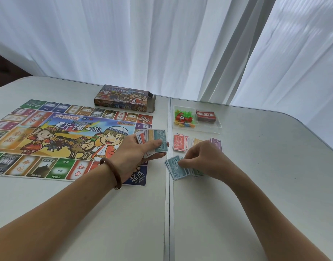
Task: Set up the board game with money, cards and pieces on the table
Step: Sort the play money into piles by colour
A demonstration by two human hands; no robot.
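Observation:
The colourful game board point(54, 140) lies flat on the left half of the white table point(105, 213). My left hand point(137, 153) grips a fanned stack of mixed play money point(152, 138) over the board's right edge, a teal note on top. My right hand point(203, 157) pinches the top note of a teal money pile point(174, 167) lying on the table. Behind it lie a red money pile point(179, 142), a pale yellow pile point(196, 141) and a purple pile point(216, 143), partly hidden by my fingers.
The game box point(124, 98) lies behind the board. A clear plastic tray point(209, 127) at the back right holds small coloured pieces point(184, 119) and a red card deck point(206, 115). A seam point(168, 204) splits the table. White curtains hang behind.

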